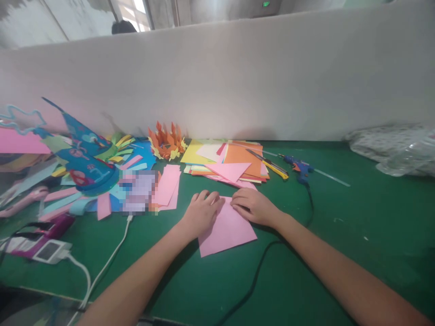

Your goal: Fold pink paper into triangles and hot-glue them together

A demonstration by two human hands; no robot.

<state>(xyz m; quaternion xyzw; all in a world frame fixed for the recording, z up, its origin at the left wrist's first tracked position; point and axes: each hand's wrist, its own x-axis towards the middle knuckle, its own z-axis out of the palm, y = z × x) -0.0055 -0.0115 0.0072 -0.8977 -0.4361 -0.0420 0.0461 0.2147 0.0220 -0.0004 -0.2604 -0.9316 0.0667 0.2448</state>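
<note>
A pink sheet of paper (pixel 228 232) lies at a slant on the green table. My left hand (pixel 203 213) rests over its upper left edge, fingers bent and pressed onto the paper. At the upper right edge, my right hand (pixel 255 206) has its fingers together on the sheet, thumb side toward the left hand. Both hands partly cover the top edge, so any fold there is hidden. Just beyond them lie a folded pink paper triangle (pixel 233 171) and a stack of coloured paper (pixel 243 156). Pink paper strips (pixel 167 185) lie left of my left hand.
A yellow utility knife (pixel 276 169) and a blue glue gun (pixel 299 167) with a trailing black cord (pixel 255 277) lie to the right. An orange paper crown (pixel 167 142), blue cone hats (pixel 86 167) and a white power bank (pixel 50 250) stand or lie left. A pale partition (pixel 217 86) closes the back.
</note>
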